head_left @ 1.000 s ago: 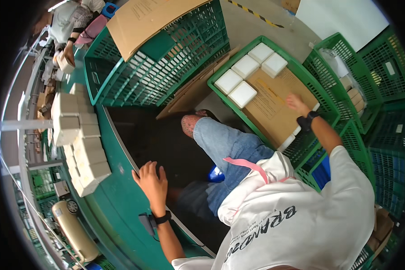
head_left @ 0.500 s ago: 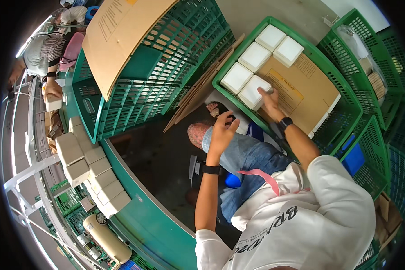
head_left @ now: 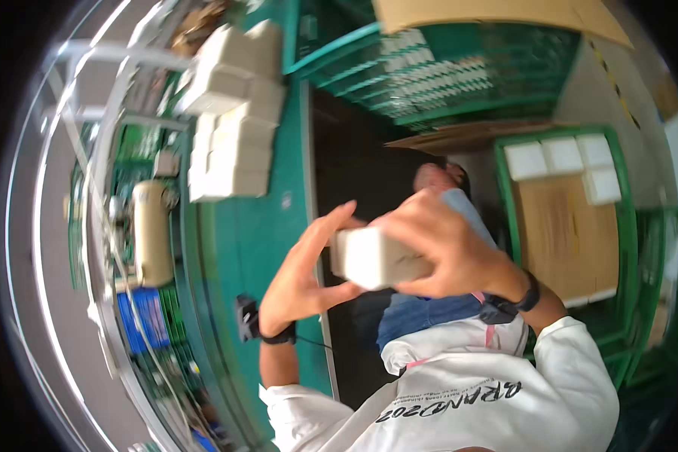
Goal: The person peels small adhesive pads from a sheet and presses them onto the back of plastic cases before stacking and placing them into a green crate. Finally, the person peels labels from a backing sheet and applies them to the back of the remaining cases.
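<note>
1 white box (head_left: 373,258) has moved out of the green crate (head_left: 507,207) since a moment ago. Now it is up between the person's 2 hands, in front of the body. The right hand (head_left: 452,245) grips its right side. The left hand (head_left: 301,271) curves around its left end, but you cannot tell if it is squeezing. 4 other boxes (head_left: 563,155) sit in the crate, near bare brown cardboard (head_left: 569,230). A pile of boxes (head_left: 233,154) stands on the green table (head_left: 260,241).
</note>
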Demonstrator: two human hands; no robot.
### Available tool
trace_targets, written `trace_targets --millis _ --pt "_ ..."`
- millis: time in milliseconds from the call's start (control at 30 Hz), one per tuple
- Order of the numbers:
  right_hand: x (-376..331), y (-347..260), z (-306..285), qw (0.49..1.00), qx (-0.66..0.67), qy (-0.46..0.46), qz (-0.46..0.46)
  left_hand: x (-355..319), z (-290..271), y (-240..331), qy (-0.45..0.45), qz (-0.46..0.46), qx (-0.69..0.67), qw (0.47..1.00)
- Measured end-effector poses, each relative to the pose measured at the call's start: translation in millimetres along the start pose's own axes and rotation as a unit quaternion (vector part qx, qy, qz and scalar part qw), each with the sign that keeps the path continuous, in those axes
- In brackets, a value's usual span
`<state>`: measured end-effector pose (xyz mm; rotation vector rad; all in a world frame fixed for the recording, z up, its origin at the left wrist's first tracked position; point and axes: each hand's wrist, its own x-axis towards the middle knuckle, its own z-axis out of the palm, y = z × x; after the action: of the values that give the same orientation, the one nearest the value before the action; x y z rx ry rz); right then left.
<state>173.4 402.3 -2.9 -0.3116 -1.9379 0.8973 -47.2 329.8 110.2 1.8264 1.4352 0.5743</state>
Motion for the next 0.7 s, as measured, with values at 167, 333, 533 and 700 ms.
trace_targets --millis 167,333,533,700 --pt "64 -58 133 0.959 -0.105 0.006 -0.265 -144 -13 -7 0.202 -0.054 0.390 0.897" --pt "58 -78 166 0.955 -0.066 -0.055 -0.284 -262 -12 -88 0.341 -0.098 0.481 0.802" --pt "-54 74 63 0.980 -0.014 0.101 0.173 -339 -13 -166 0.395 -0.145 0.506 0.753" --pt "-251 280 -64 0.765 0.046 0.344 0.543 -344 -21 -191 0.402 -0.232 0.500 0.731"
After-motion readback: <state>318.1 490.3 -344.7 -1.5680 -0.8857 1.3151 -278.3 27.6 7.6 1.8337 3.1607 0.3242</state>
